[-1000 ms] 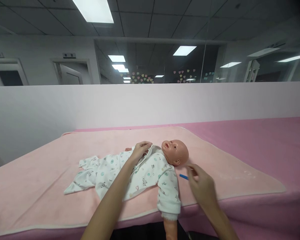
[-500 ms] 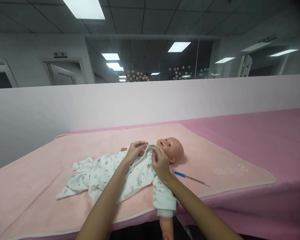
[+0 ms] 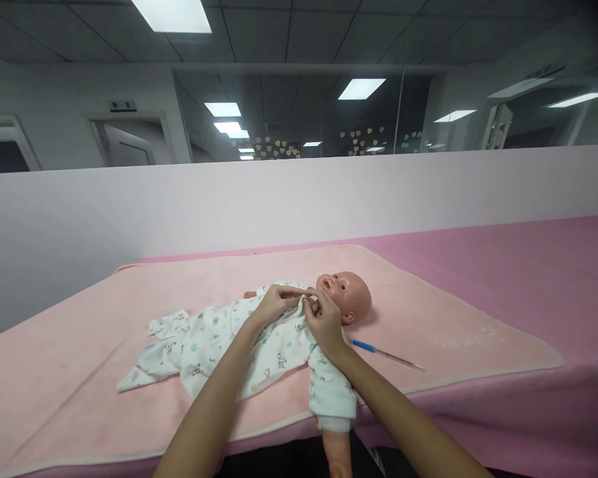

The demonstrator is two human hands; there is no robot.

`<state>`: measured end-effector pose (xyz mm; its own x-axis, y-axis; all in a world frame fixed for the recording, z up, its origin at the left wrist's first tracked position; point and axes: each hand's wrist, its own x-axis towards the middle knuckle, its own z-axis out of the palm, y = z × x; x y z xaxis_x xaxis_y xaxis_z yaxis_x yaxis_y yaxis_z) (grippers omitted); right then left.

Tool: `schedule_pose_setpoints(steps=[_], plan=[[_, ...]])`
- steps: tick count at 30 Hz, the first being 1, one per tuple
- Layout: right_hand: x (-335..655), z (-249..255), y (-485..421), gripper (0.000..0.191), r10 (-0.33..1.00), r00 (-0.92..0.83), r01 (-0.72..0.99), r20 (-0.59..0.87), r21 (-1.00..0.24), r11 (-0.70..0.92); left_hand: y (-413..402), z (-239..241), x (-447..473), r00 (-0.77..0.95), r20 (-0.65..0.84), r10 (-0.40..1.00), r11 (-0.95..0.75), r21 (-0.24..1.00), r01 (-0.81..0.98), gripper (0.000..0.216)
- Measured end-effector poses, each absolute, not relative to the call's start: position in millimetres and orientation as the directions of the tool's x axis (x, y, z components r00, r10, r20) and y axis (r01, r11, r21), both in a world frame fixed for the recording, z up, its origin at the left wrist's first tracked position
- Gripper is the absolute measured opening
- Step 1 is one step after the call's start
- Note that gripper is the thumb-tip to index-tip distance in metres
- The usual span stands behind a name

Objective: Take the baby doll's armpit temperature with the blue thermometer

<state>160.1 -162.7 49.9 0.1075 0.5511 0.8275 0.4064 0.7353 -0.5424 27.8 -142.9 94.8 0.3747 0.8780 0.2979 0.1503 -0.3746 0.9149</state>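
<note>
A baby doll lies on its back, head to the right, dressed in a white patterned romper. At the romper's neckline, just below the doll's chin, my left hand pinches the front edge of the cloth. My right hand meets it there, its thumb and fingers closed on the same edge near the collar. Whatever fastener may be between the fingertips is hidden. One sleeved doll arm reaches over the near edge of the table. The romper's legs spread flat to the left.
Beneath the doll is a peach blanket over a pink table cover. A glass thermometer with a blue end lies right of my right hand. Behind the table stands a low white wall with a window above.
My left hand has moved right along the neckline, and its fingertips now meet those of my right hand. The two cloth edges are closer together. The view has shifted slightly.
</note>
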Motion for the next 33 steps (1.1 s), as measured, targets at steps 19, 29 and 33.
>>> schedule_pose_setpoints(steps=[19, 29, 33], plan=[[161.4, 46.3, -160.3, 0.015, 0.601, 0.147, 0.409, 0.785, -0.602, 0.686, -144.9, 91.0, 26.5, 0.365, 0.321, 0.874, -0.433, 0.854, 0.288, 0.028], [162.3, 45.9, -162.2, 0.018, 0.608, 0.115, 0.404, 0.786, -0.596, 0.694, -141.2, 89.1, 27.1, 0.317, 0.289, 0.903, -0.38, 0.882, 0.278, 0.017], [162.0, 45.1, -161.8, 0.017, 0.604, 0.106, 0.421, 0.79, -0.586, 0.692, -142.3, 89.4, 29.0, 0.316, 0.286, 0.905, -0.379, 0.879, 0.289, 0.011]])
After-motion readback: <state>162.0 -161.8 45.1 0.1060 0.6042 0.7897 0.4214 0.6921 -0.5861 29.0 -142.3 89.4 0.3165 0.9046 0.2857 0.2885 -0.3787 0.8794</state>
